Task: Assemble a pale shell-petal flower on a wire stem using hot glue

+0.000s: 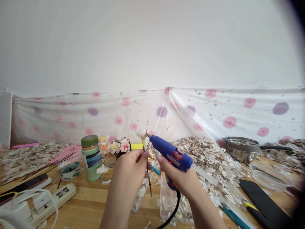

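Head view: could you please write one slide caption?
Left hand holds a stem; right hand aims a glue gun at the stem's white flower.

Soft diffuse light, faint shadows; steel bowl (241,155) glinting; right edge dark, blurred.

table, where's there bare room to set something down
Mainly the bare wood between the power strip and the left forearm, in front of the green jar. The right side is crowded with white flakes, a bowl and a black slab; more flakes cover the back left.
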Demonstrator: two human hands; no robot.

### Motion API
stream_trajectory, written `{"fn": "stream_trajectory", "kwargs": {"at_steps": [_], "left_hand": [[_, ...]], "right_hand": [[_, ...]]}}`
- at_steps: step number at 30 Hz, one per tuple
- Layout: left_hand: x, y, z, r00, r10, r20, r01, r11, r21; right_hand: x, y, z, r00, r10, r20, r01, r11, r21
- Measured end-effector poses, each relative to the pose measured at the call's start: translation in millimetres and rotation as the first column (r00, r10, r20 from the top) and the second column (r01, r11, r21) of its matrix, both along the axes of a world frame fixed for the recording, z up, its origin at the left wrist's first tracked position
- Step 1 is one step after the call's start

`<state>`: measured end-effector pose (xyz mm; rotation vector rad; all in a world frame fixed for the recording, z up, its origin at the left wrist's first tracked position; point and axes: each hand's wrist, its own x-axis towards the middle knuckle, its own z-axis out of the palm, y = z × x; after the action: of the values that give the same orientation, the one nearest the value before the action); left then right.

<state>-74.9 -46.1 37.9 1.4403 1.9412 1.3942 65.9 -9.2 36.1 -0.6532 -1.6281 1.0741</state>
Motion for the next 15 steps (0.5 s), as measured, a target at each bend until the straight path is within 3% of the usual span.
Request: {"fn": "stream_trajectory", "kwargs": {"at_steps": [3,7,11,15], "left_hand": [[0.0,-0.1,0.6,1.0,-0.009,0.006,0.009,1.0,0.006],[-4.1,-6.3,3.0,0.997,0.014,0.071,-0.018,0.998,0.055],[-10.0,-20.5,6.7,0.977,0.002,0.213,-0.064,0.957,0.285],[-11.8,-38.1,11.1,0.956,-0.045,0.29,-0.11,0.862,0.495]], "right_hand": [[-0.1,4.4,-4.7,0.999,0.011,-0.049,-0.009,0.999,0.038],[-3.1,13.4,-12.6,0.974,0.043,-0.224,-0.051,0.998,-0.031],[-18.5,23.4,-23.0,0.943,0.105,-0.314,-0.148,0.982,-0.115],[-54.4,28.8,-48.4,0.964,0.184,-0.192,-0.23,0.941,-0.249]]}}
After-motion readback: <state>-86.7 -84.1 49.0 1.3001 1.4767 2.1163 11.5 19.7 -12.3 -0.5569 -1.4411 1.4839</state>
